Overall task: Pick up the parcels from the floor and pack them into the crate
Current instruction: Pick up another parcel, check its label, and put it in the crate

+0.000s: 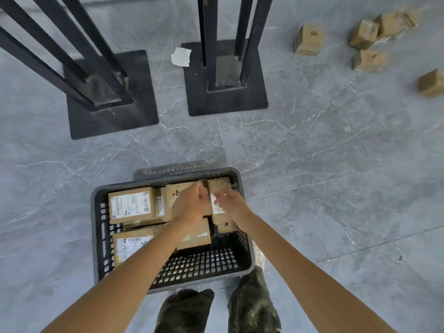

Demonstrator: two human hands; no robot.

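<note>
Left hand [189, 204] and right hand [231, 204]: both down inside the grey perforated plastic crate [182, 176], at its far right corner, one on each side of a narrow brown cardboard parcel [217, 186] standing on edge by the right wall. Left fingers are curled against its left face. Right fingers are somewhat blurred but appear to pinch its right side. The parcel reads as held by both hands, not yet let go.

Progress (judged): well along, not finished
- in the crate, at least four other brown cardboard parcels: a labelled parcel [131, 205] at the far left corner, a second labelled parcel [131, 246] at the near left, a flat parcel [177, 191] along the far wall, and a low parcel [194, 236] partly under the left forearm
- the near right part of the crate shows bare mesh, so there is room to spare
- left to do: five loose small brown parcels [308, 39] on the grey marbled tile floor [336, 164], well apart from the crate, towards the far right of the view

Surroundings: two black metal stand bases [113, 126] with uprights beyond the crate, and a white paper scrap [181, 56] between them. Dark camouflage trouser legs [252, 308] at the crate's near edge.

Obstruction: nothing lies on the floor between the crate and the loose parcels, and the right-hand base sits off that line
</note>
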